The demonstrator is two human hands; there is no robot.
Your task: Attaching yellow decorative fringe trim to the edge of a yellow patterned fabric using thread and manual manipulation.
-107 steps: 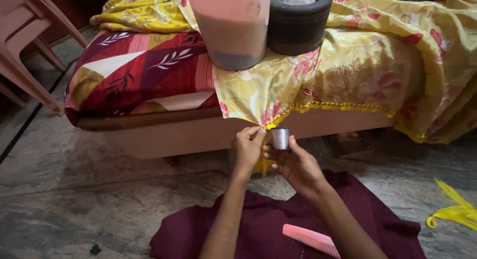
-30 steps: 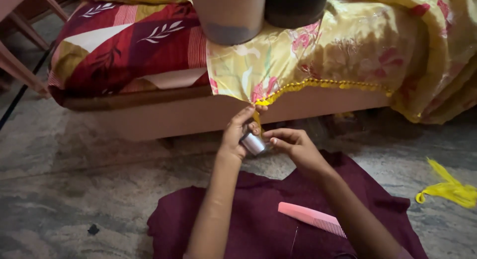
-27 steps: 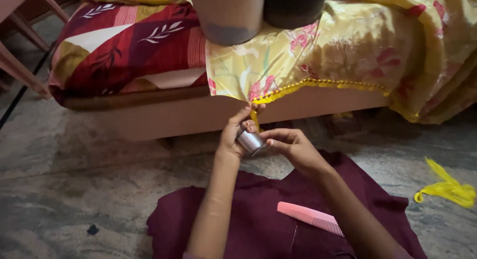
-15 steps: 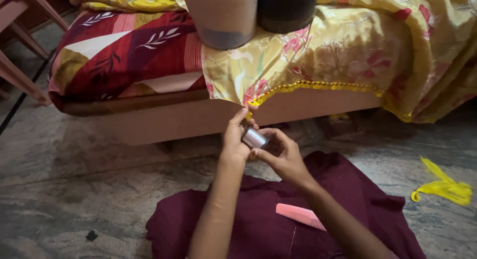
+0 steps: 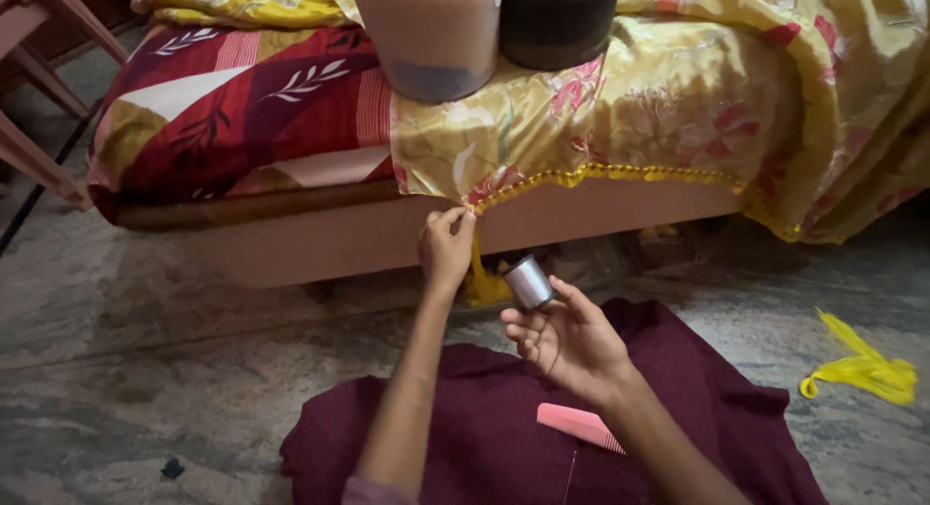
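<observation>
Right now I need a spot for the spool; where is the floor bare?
Bare stone floor lies left of the maroon cloth, below the bed frame. More lies between cloth and yellow tassel. Crowded: around both hands at the fabric's yellow trim.

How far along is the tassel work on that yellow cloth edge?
Done: a beaded yellow trim runs along the yellow cloth edge. In hand: the left hand pinches the corner where a yellow tassel hangs; the right hand holds a silver thread spool. Left: loose yellow threads lie unused on the floor.
</observation>
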